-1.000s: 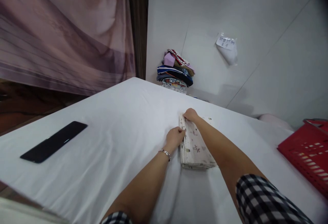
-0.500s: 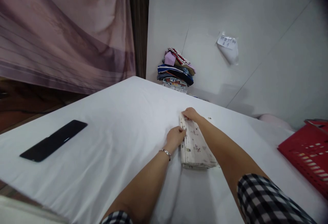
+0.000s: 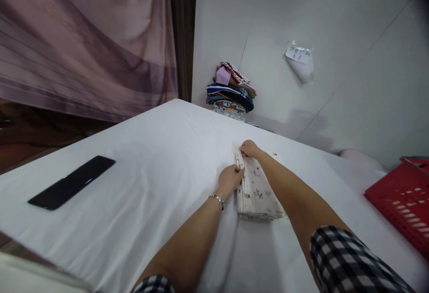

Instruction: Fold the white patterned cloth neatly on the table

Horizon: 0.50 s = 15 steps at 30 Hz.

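Observation:
A folded cream cloth (image 3: 259,192) with small printed figures lies in several layers on the white-covered table. My left hand (image 3: 230,179), with a silver bracelet at the wrist, is closed on the cloth's left edge, about halfway along. At the far left corner of the cloth, the fingers of my right hand (image 3: 250,148) are closed on its layers. My right forearm covers the cloth's right side, and most fingertips of that hand are hidden.
To the left on the white table cover (image 3: 161,163) lies a black flat slab (image 3: 72,183). Folded clothes (image 3: 231,92) are stacked by the wall at the back. A red plastic basket (image 3: 402,199) stands at the right edge. Behind the table's left side hangs a pink curtain (image 3: 87,43).
Both hands keep their places on the cloth, with barely any movement. The whole view has shifted very slightly.

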### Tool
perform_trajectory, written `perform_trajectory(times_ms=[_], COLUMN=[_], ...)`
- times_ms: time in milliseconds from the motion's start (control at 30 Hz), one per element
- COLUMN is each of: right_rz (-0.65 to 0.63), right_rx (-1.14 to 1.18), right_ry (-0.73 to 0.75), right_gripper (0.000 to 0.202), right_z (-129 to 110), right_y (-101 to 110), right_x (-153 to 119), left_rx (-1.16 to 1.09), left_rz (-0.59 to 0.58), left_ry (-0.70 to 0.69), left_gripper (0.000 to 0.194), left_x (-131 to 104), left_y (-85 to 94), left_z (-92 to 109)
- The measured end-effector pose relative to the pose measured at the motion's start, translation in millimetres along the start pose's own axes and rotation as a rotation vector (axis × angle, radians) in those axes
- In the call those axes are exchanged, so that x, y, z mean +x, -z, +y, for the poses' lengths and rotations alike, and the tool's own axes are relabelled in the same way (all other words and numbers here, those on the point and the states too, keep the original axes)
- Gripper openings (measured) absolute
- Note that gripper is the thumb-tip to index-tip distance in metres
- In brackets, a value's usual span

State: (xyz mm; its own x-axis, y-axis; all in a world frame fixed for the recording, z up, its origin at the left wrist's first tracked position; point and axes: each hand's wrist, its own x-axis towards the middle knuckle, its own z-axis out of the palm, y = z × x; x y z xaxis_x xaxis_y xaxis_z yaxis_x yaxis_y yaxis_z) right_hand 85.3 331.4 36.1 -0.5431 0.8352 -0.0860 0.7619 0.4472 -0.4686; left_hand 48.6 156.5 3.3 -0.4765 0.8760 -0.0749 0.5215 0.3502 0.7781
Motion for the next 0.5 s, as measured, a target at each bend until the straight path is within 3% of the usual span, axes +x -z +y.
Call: perform_trajectory(times_ms=[233,500], right_rz=[-0.102,-0.108], right_rx=[-0.059,-0.184], right_ry=[0.002,0.019], right_gripper=[0.022,0.019], right_z=[-3.6,-11.0], right_y=[4.5,4.5], right_x=[-4.7,-8.0], left_rx=[0.0,-0.003], left_rz=[0.011,0.005], left_ry=[-0.014,0.004], left_gripper=[0.024,0.023], left_x=[1.2,-0.1], left_y=[-1.8,-0.1], left_z=[-2.2,0.3])
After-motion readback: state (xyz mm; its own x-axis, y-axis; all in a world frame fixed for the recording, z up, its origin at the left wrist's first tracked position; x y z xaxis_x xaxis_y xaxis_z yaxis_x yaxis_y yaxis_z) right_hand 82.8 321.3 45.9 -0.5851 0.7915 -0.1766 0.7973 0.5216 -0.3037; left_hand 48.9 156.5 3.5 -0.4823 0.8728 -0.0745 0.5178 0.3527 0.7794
